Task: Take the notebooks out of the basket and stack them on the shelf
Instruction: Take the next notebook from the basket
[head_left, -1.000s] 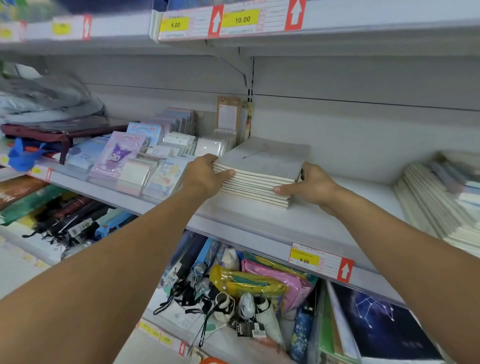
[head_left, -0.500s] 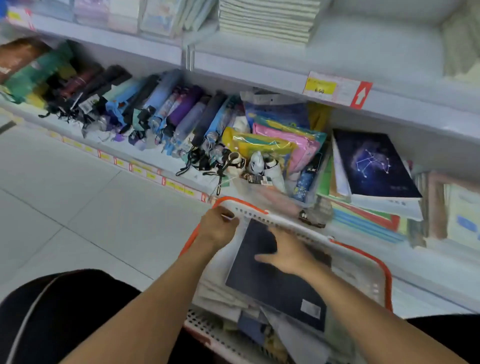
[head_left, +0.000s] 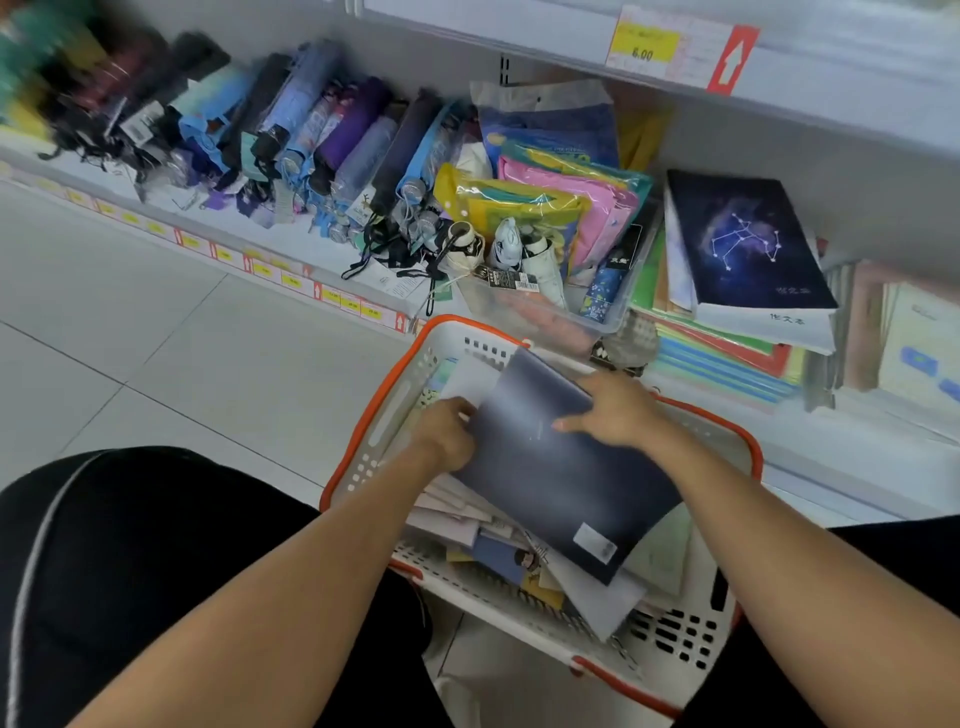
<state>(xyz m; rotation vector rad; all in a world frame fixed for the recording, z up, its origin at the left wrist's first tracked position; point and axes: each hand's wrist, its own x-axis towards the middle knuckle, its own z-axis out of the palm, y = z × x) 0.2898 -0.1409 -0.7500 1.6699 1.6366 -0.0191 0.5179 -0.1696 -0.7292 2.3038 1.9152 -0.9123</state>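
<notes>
A white basket (head_left: 379, 415) with an orange rim sits on the floor between my knees, full of loose notebooks. On top lies a dark blue notebook (head_left: 561, 478), tilted with its far end raised. My left hand (head_left: 447, 431) grips its left edge, fingers curled under the cover. My right hand (head_left: 618, 410) holds its far right corner, fingers over the top face. Paler notebooks (head_left: 457, 514) lie beneath it. Only the front lip of the shelf (head_left: 831, 78) above, with a 6.00 price tag, shows at the top.
A lower shelf holds folded umbrellas (head_left: 311, 135), a clear bin of coloured pouches (head_left: 545, 208) and a stack with a constellation-cover notebook (head_left: 743, 244). Pale floor tiles (head_left: 156, 338) spread to the left. My dark-trousered knees flank the basket.
My hands left the notebook stack on the upper shelf and came down into the basket. They took hold of the dark blue notebook and have lifted its far end.
</notes>
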